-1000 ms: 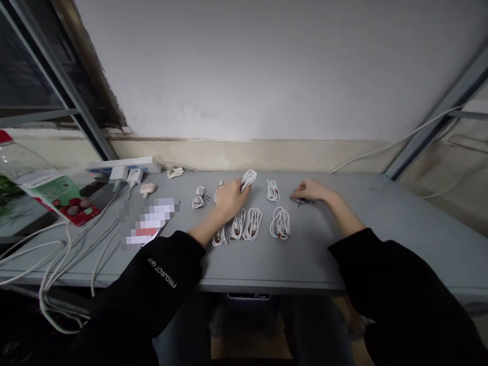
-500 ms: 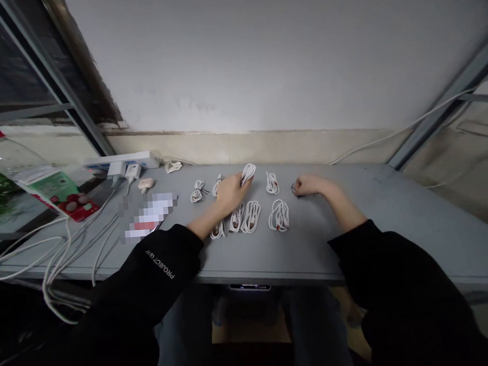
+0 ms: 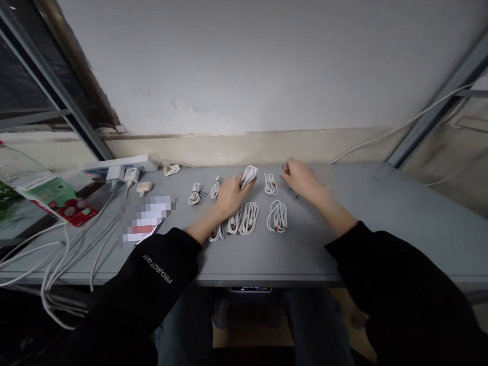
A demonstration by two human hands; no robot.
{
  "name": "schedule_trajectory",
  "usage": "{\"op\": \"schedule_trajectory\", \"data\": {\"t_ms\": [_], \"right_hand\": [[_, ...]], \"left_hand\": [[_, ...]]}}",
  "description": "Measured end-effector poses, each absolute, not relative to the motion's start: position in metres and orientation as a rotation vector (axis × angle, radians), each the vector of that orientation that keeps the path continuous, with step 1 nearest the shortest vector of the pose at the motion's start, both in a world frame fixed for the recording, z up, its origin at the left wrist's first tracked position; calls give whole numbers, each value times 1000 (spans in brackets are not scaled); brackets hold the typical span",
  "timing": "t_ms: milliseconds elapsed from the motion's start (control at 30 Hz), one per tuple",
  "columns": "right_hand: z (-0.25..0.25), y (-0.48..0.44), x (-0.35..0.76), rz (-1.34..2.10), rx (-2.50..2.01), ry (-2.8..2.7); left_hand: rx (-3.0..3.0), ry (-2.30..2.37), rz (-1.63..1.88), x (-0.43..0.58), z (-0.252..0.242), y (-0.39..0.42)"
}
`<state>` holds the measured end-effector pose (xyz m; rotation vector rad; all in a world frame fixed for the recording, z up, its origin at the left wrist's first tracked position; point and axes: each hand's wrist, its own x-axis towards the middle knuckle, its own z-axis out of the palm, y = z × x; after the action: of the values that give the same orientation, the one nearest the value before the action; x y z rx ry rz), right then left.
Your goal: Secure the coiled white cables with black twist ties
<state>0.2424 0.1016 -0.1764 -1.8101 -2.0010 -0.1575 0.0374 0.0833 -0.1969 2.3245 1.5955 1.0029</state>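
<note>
My left hand (image 3: 230,196) is closed round a coiled white cable (image 3: 249,176), which sticks up past the fingertips. Just right of it lies another white coil (image 3: 270,184). My right hand (image 3: 301,178) is raised over the desk with the fingers pinched; a small dark bit, seemingly a thin black twist tie (image 3: 284,167), shows at the fingertips. Two cable bundles at the left, one a white bundle (image 3: 195,193) with a black tie round it, lie beside my left hand. Nearer me, several more coils form a row, among them a white cable coil (image 3: 277,216).
On the grey desk (image 3: 376,218), a few dark scraps lie under my right hand. To the left are a power strip (image 3: 142,162) with chargers, a pinkish plug (image 3: 144,187), a phone-like blurred object (image 3: 150,217), loose white cables (image 3: 45,275), a red-capped bottle (image 3: 6,158) and a green-red packet (image 3: 61,201).
My right hand has moved up and left from the dark ties on the desk, towards my left hand. The left hand keeps hold of its coiled cable, nearly still.
</note>
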Motion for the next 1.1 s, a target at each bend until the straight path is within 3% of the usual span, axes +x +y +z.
{"op": "schedule_trajectory", "data": {"t_ms": [367, 767, 1100], "right_hand": [[-204, 76, 183, -41, -1009, -1957], [-207, 71, 174, 62, -769, -1802], [-216, 88, 170, 705, -797, -1314]], "left_hand": [[2137, 1383, 1163, 40, -197, 82], [2160, 1510, 1121, 44, -198, 82], [2305, 1384, 1070, 43, -202, 76]]}}
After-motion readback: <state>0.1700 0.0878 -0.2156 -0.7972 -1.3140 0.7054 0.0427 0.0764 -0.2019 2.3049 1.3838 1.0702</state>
